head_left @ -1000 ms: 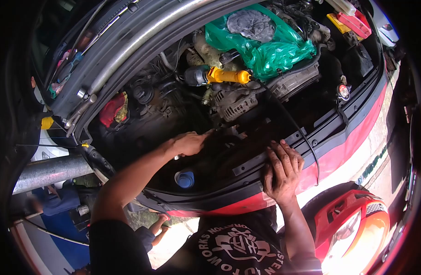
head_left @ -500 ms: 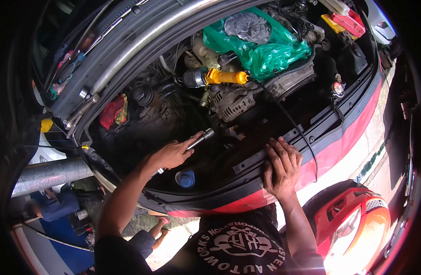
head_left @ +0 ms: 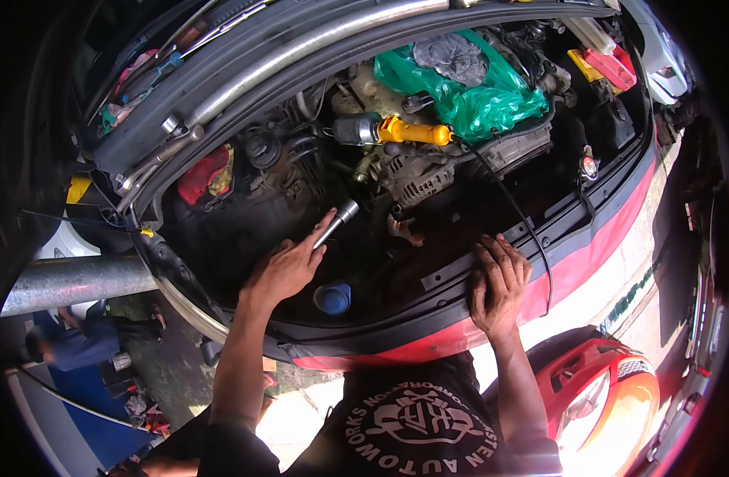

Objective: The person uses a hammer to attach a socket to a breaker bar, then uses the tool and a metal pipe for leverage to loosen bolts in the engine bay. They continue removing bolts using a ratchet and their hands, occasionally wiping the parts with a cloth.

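My left hand (head_left: 289, 269) is closed around a metal socket on an extension bar (head_left: 335, 225), over the engine bay. The socket end points up and to the right; the palm hides the other end. My right hand (head_left: 501, 286) rests on the car's black front panel (head_left: 452, 278), its fingers laid over the edge and holding nothing. Just below and right of my left hand is a blue reservoir cap (head_left: 332, 300). Above the socket, a work light with a yellow handle (head_left: 416, 132) lies on the engine, its black cable (head_left: 507, 200) passing over the front edge near my right hand.
A green plastic bag (head_left: 491, 111) with a grey cloth (head_left: 452, 60) covers part of the engine. A red cloth (head_left: 204, 176) lies at the left. The radiator cap (head_left: 589, 167) is at the right. An orange-red bumper (head_left: 611, 397) stands behind; another person (head_left: 86, 342) is at lower left.
The camera view has shifted, so the engine bay appears farther right. My left hand has moved the socket up and left, farther into the bay. My right hand stays on the front edge.
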Motion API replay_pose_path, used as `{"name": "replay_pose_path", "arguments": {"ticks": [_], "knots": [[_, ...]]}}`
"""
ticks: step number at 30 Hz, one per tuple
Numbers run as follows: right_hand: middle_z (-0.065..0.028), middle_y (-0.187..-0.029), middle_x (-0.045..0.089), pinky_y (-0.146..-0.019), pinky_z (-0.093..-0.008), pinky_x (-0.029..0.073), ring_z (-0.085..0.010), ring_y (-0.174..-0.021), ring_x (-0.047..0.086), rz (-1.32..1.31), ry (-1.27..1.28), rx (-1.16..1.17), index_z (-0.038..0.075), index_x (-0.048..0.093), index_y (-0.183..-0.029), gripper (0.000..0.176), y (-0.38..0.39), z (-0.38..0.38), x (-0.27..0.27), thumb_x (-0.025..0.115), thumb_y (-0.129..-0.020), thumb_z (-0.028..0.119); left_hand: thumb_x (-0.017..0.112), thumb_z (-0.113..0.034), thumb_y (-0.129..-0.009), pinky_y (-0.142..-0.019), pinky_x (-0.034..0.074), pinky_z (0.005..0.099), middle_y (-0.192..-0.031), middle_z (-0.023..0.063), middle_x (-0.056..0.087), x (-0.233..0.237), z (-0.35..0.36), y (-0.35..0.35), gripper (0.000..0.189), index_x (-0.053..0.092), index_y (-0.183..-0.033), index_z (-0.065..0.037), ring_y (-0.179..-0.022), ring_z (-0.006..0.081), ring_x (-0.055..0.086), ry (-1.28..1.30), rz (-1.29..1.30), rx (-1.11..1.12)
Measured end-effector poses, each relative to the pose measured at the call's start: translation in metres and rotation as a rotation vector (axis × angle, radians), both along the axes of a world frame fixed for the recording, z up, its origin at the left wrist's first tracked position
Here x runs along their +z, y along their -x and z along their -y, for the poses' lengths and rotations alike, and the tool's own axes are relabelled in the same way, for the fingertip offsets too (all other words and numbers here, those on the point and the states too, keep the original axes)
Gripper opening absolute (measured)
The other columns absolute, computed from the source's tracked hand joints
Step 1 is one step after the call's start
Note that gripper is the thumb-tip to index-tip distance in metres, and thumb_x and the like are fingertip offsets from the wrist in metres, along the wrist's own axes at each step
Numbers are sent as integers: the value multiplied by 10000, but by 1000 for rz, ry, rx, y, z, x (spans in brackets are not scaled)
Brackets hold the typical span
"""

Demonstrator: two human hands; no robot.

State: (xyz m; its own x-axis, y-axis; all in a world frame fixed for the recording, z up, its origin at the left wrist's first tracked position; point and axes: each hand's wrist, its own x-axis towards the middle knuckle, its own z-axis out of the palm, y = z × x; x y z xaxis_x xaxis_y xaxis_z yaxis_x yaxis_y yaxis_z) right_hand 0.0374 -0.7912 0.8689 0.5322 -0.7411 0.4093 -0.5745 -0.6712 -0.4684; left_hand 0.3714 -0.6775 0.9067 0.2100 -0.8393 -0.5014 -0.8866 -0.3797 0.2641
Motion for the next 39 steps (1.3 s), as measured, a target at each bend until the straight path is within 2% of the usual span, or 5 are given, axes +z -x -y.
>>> {"name": "replay_pose_path", "arguments": {"ticks": [3, 13, 18, 20, 39], "knots": [[-125, -1285, 646, -1081, -450, 369, -326, -1274, 565, -19, 18, -6, 34, 669, -1194, 405, 0, -1, -5, 615, -794, 22, 502, -267, -1039, -807, 552, 514, -1076, 188, 705, 2, -8, -1, 610, 239, -1588, -315, -829, 448, 670, 71, 0, 58], [-135, -1288, 638, -1092, -465, 339, -330, -1290, 543, -67, 47, -23, 34, 660, -1213, 353, -6, -10, 1, 572, -874, 73, 473, -337, -1057, -957, 483, 548, -1401, 189, 559, 10, -61, -4, 594, 225, -1596, -299, -1012, 518, 610, 241, -184, 322], [-164, -1232, 646, -1027, -450, 411, -359, -1200, 582, 19, -75, 3, 21, 660, -1201, 309, -27, -17, 25, 586, -906, 78, 480, -350, -1069, -764, 535, 425, -961, 157, 661, 11, -95, -7, 612, 209, -1612, -278, -712, 307, 658, 375, -293, 495], [-177, -1169, 660, -972, -441, 459, -376, -1123, 613, 141, -210, 86, 12, 664, -1178, 283, -54, -21, 40, 598, -909, 74, 488, -360, -1074, -573, 468, 312, -689, 44, 489, 9, -110, -9, 628, 196, -1622, -272, -565, 108, 501, 398, -440, 634], [-254, -1315, 607, -1110, -492, 398, -411, -1244, 568, -204, -103, 737, 138, 580, -1376, 445, -478, -14, -7, 613, -969, 315, 486, -315, -1080, -332, 273, 203, -650, 25, 501, 18, -186, -34, 626, 173, -1622, -296, -428, 69, 392, 640, -1271, 1275]]}}
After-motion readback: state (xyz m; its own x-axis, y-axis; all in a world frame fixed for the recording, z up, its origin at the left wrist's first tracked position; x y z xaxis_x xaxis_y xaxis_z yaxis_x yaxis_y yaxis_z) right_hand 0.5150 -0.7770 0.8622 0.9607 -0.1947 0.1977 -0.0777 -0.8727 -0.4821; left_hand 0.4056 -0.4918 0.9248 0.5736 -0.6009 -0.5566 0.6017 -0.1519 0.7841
